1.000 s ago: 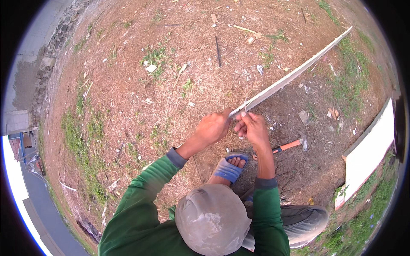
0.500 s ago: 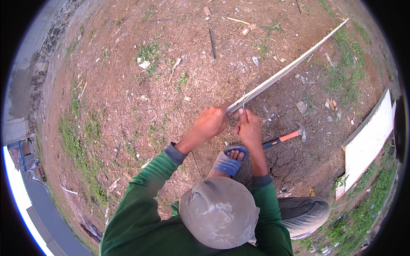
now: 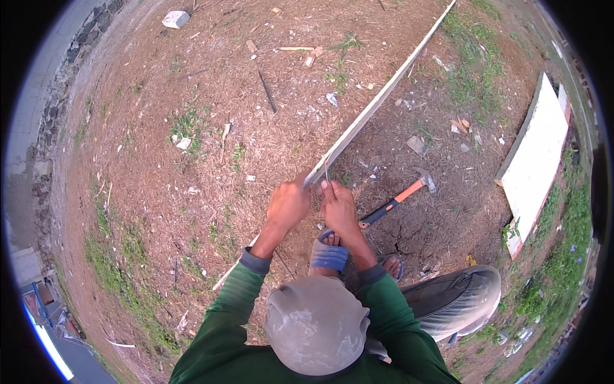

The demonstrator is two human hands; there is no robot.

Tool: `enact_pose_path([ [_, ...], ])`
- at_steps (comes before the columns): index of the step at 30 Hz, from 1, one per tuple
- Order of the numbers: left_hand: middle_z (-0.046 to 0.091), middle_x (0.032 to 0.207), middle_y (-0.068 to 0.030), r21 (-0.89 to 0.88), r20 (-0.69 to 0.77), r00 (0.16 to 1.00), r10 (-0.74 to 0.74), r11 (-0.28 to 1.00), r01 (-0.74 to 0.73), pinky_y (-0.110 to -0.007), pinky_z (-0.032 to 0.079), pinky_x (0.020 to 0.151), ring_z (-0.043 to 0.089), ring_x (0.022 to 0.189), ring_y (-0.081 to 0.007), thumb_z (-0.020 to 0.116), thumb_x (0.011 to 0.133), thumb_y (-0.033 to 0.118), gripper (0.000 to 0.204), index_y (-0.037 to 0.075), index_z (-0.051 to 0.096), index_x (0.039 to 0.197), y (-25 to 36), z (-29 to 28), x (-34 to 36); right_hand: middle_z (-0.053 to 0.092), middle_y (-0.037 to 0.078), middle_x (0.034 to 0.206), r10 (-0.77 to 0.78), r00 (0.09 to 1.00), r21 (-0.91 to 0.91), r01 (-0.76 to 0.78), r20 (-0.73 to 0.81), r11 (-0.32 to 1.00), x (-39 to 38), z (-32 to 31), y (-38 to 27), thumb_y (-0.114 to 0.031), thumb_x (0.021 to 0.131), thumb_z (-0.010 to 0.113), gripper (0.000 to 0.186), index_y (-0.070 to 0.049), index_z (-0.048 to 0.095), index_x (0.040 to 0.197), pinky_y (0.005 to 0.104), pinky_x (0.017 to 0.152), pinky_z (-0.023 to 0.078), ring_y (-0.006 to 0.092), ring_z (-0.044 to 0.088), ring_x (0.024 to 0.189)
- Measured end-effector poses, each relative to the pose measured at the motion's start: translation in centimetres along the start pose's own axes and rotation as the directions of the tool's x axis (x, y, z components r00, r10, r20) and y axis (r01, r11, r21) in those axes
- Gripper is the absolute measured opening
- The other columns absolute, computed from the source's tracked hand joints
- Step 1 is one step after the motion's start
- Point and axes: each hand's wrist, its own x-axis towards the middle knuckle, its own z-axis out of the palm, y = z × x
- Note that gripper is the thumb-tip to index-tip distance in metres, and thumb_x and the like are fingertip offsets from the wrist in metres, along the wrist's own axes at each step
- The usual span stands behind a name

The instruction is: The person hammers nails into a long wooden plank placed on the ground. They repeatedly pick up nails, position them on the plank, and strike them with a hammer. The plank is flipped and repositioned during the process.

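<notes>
A long, narrow pale wooden strip (image 3: 362, 120) runs diagonally from the upper right down past my hands, its lower end showing left of my wrist. My left hand (image 3: 288, 206) is closed around it near the middle of the view. Beside it, my right hand (image 3: 339, 208) is pinched on a thin rod-like piece (image 3: 326, 168), perhaps a nail or wire, against the strip's edge. Just right of that hand, a claw hammer (image 3: 404, 192) with an orange and black handle lies on the dirt.
My sandalled foot (image 3: 329, 256) is beneath my right wrist, and my bent knee (image 3: 467, 294) is at lower right. A white board (image 3: 534, 160) lies on the right. Dirt with grass patches, scraps and a pale block (image 3: 176, 19) surrounds me; paved ground (image 3: 29, 160) runs along the left.
The strip has swung anticlockwise to a steeper slant, and both hands sit further left and lower in view. The whole scene has shifted, bringing the pale block into view at upper left.
</notes>
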Motion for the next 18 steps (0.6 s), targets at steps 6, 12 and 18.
enact_pose_path([
  [6, 0.074, 0.091, -0.0320, 0.032, -0.092, 0.994, 0.062, 0.998, -0.059, -0.062, 0.057, 0.081, 0.073, 0.087, -0.0539, 0.063, 0.099, 0.011, 0.034, 0.007, 0.069, 0.131, -0.2, 0.0, 0.6, 0.072, 0.027, 0.086, 0.131, 0.991, -0.082, -0.128, 0.030, 0.988, -0.9, -0.6, -0.6, -0.033, 0.115, 0.046, 0.042, -0.002, 0.070, 0.101, 0.0590, 0.079, 0.053, 0.0499, 0.070, 0.086],
  [12, 0.074, 0.092, -0.0329, 0.027, -0.059, 0.998, 0.018, 1.000, -0.016, -0.062, 0.057, 0.085, 0.073, 0.090, -0.0533, 0.064, 0.100, 0.014, 0.034, 0.005, 0.070, 0.132, -0.7, 0.7, -0.1, 0.073, 0.028, 0.089, 0.085, 0.996, -0.175, -0.086, -0.012, 0.981, -1.4, -0.5, -0.9, -0.034, 0.114, 0.048, 0.039, -0.002, 0.069, 0.105, 0.0604, 0.077, 0.054, 0.0518, 0.071, 0.087],
  [18, 0.074, 0.098, -0.0337, 0.046, -0.107, 0.994, 0.033, 0.999, -0.028, -0.061, 0.057, 0.088, 0.073, 0.093, -0.0538, 0.067, 0.100, 0.020, 0.038, 0.003, 0.070, 0.133, -1.6, -0.2, 1.1, 0.073, 0.024, 0.082, 0.101, 0.980, -0.066, -0.091, 0.170, 0.994, 0.7, -0.6, -0.8, -0.040, 0.112, 0.052, 0.044, 0.001, 0.068, 0.108, 0.0578, 0.079, 0.056, 0.0475, 0.072, 0.083],
])
